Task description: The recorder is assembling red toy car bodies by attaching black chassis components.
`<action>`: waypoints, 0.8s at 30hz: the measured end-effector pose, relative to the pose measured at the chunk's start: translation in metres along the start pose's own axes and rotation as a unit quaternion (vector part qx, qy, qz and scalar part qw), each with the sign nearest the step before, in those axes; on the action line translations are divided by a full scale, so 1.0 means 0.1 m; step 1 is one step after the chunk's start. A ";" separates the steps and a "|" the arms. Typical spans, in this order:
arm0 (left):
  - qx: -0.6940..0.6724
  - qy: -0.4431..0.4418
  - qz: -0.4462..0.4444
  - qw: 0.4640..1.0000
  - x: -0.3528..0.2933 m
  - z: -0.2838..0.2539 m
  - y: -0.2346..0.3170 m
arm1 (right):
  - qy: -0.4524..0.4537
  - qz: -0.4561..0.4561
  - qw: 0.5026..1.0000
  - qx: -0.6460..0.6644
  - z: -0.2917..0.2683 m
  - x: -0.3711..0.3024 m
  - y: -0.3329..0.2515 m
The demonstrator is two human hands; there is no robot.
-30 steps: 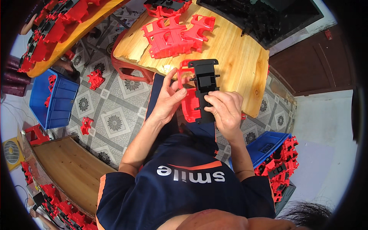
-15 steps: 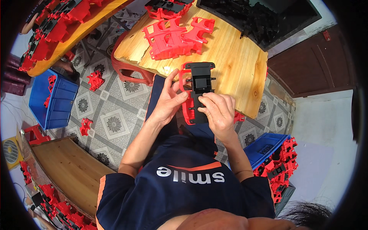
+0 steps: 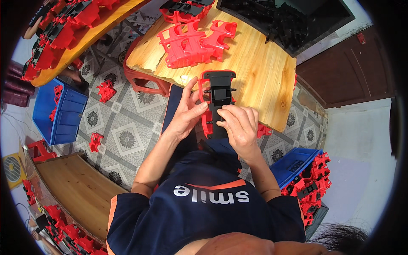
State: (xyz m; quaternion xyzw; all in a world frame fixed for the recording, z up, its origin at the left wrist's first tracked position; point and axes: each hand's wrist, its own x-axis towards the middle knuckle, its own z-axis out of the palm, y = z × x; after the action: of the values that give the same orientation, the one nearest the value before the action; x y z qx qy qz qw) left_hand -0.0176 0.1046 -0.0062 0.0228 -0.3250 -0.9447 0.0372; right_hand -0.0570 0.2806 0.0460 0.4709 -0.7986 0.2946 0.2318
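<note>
Red plastic is forming the frame-like shell (image 3: 202, 87) being held in front of the worker (image 3: 208, 191), at the near edge of the wooden table (image 3: 263, 80). Over it a black plastic plate (image 3: 219, 80) is lying, leaving red showing along the left side and upper end. The left hand (image 3: 185, 112) is clamping the shell's left side, its thumb bearing on the near face and its other fingers partly disappearing behind. The right hand (image 3: 240, 125) is pinching the plate's lower half between thumb and bunched fingertips; the hand itself is hiding the exact contact. Both hands are working apart from each other, on opposite sides of the pair.

On the table, further red shells (image 3: 187, 46) are lying in a cluster beyond the held one, and a red-and-black assembly (image 3: 187, 8) is sitting behind them. To their right, a black tray (image 3: 327, 27) is holding loose black parts (image 3: 289, 21). A red stool (image 3: 146, 78) is standing at the table's left corner. On the patterned tile floor (image 3: 127, 138), two red pieces (image 3: 106, 90) are lying near a blue crate (image 3: 68, 110) that is containing more red parts. At lower right, a second blue crate (image 3: 293, 165) is standing beside heaped red-and-black pieces (image 3: 312, 187).
</note>
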 end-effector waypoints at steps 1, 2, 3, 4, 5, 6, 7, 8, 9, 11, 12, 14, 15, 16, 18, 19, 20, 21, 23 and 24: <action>-0.004 0.001 -0.005 1.000 -0.01 0.00 0.00 | 0.001 0.009 1.000 -0.003 0.00 0.00 -0.01; -0.004 0.001 -0.005 1.000 -0.01 -0.01 -0.02 | 0.001 0.009 1.000 -0.003 0.00 0.00 -0.01; 0.016 0.003 0.002 1.000 -0.02 -0.02 -0.04 | -0.017 -0.003 1.000 -0.002 0.00 0.00 -0.01; 0.036 0.005 0.010 0.999 -0.03 -0.02 -0.05 | -0.034 -0.015 0.999 -0.001 0.00 0.00 -0.01; 0.036 0.006 0.010 0.999 -0.04 -0.01 -0.07 | -0.035 -0.016 0.999 0.000 0.00 0.00 0.00; 0.061 0.020 -0.002 0.998 -0.04 0.04 -0.07 | 0.000 0.010 0.999 0.039 -0.01 0.01 0.04; 0.086 0.033 -0.014 0.996 -0.03 0.10 -0.07 | 0.035 0.035 0.996 0.078 0.00 0.02 0.08; 0.087 0.030 -0.014 0.996 -0.05 0.17 -0.05 | 0.089 0.088 0.989 0.072 0.06 0.00 0.14; 0.086 0.025 -0.018 0.996 -0.05 0.19 -0.06 | 0.090 0.091 0.990 0.067 0.13 0.04 0.20; 0.076 -0.005 -0.012 0.997 -0.06 0.21 -0.06 | 0.156 0.329 0.862 0.353 0.27 0.17 0.27; 0.110 -0.011 0.006 0.994 -0.06 0.22 -0.08 | 0.121 0.379 0.782 0.480 0.26 0.25 0.26; 0.128 0.020 0.000 0.992 0.02 0.27 -0.04 | 0.065 0.358 0.793 0.488 0.34 0.28 0.32; 0.146 0.054 -0.006 0.988 0.07 0.30 -0.02 | 0.007 0.337 0.800 0.496 0.39 0.28 0.36; 0.207 0.071 0.024 0.975 0.13 0.28 0.00 | 0.006 0.294 0.877 0.380 0.45 0.30 0.37; 0.211 0.089 0.071 0.971 0.21 0.17 0.01 | -0.011 0.293 0.874 0.388 0.43 0.45 0.33; 0.214 0.112 0.089 0.966 0.20 0.18 0.06 | -0.027 0.294 0.871 0.393 0.41 0.56 0.29; 0.218 0.116 0.098 0.964 0.17 0.18 0.12 | -0.062 0.281 0.856 0.429 0.41 0.65 0.28; 0.174 0.124 0.111 0.971 0.18 0.21 0.19 | -0.060 0.270 0.859 0.430 0.38 0.66 0.29; 0.136 0.142 0.154 0.968 0.15 0.20 0.41 | -0.037 0.231 0.821 0.521 0.44 0.58 0.29; 0.095 0.163 0.174 0.967 0.11 0.24 0.49 | -0.078 0.216 0.810 0.539 0.45 0.51 0.31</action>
State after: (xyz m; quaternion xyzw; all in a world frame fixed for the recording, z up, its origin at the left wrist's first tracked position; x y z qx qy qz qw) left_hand -0.0278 0.0802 0.0425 0.1227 -0.4020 -0.8720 0.2507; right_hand -0.1118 0.2305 0.0389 0.3575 -0.6081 0.6823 -0.1920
